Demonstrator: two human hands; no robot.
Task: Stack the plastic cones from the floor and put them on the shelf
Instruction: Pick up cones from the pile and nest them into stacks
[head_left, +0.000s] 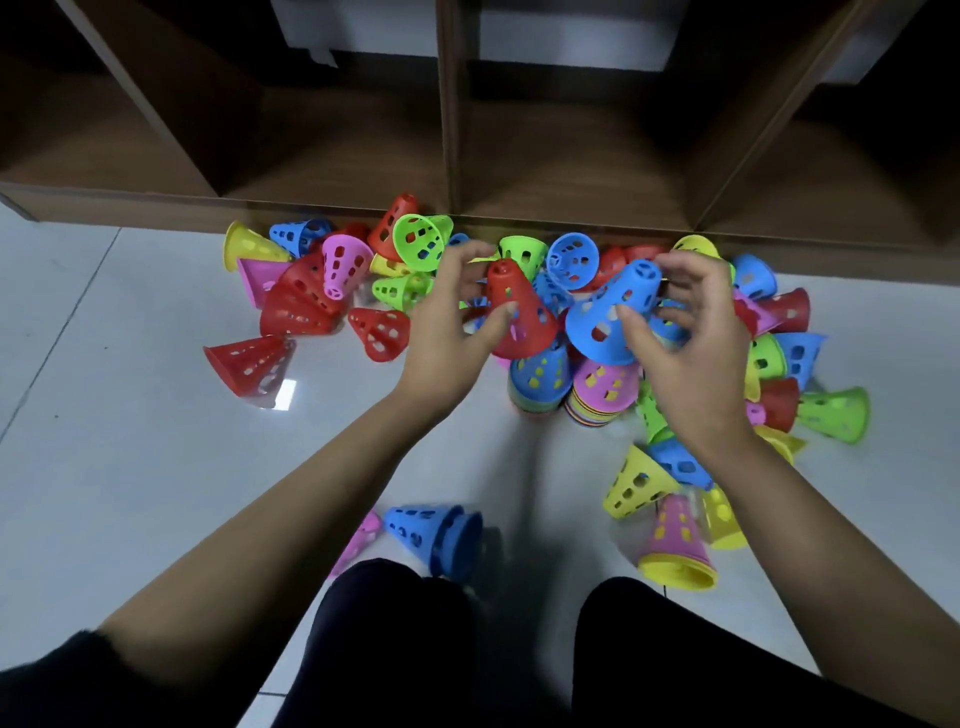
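Many perforated plastic cones in red, blue, green, yellow and pink lie scattered on the white tiled floor before a brown wooden shelf (447, 130). My left hand (452, 332) grips a red cone (519, 312), tip up. To its right, my right hand (685, 338) holds a blue cone (608, 322), tilted with its tip up and right. Right under the two held cones stand two upright stacks: one topped by a blue cone (537, 382), the other by a pink cone (605, 392).
The shelf's low compartments are open and dark. Loose cones lie near my knees: a short blue stack (436, 535) on its side and a pink-on-yellow stack (675, 545). A red cluster (296, 301) lies at the left. My dark-clothed knees fill the bottom edge.
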